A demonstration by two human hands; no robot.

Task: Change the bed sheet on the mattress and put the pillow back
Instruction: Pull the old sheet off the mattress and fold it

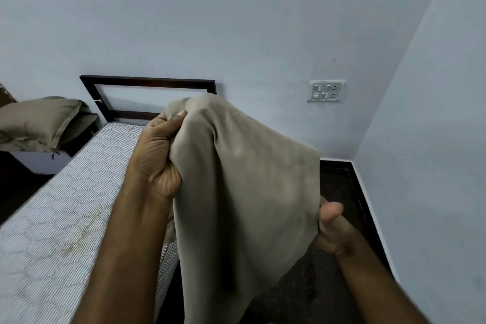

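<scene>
A person stands beside a narrow bed, holding up a tan sheet in both hands; the left hand is raised in front of the headboard, its fingers curled tight into a fist around a bunched top edge of the cloth, thumb tip pressed against the fold; the right hand sits lower and to the right, its thumb lying on the near face of the sheet's side edge, the other fingers hidden behind the cloth, so I cannot tell how they lie; the sheet hangs between the two hands in loose folds and drops down past the bed's near side, over the dark floor; the mattress lies bare to the left, white with a fine grey quilted pattern and some faint stains; the pillow, in a tan case, rests off the bed on a dark surface at the far left, near the headboard's corner; pale blue walls meet in a corner to the right; a white switch plate is fixed on the wall right of the headboard.
</scene>
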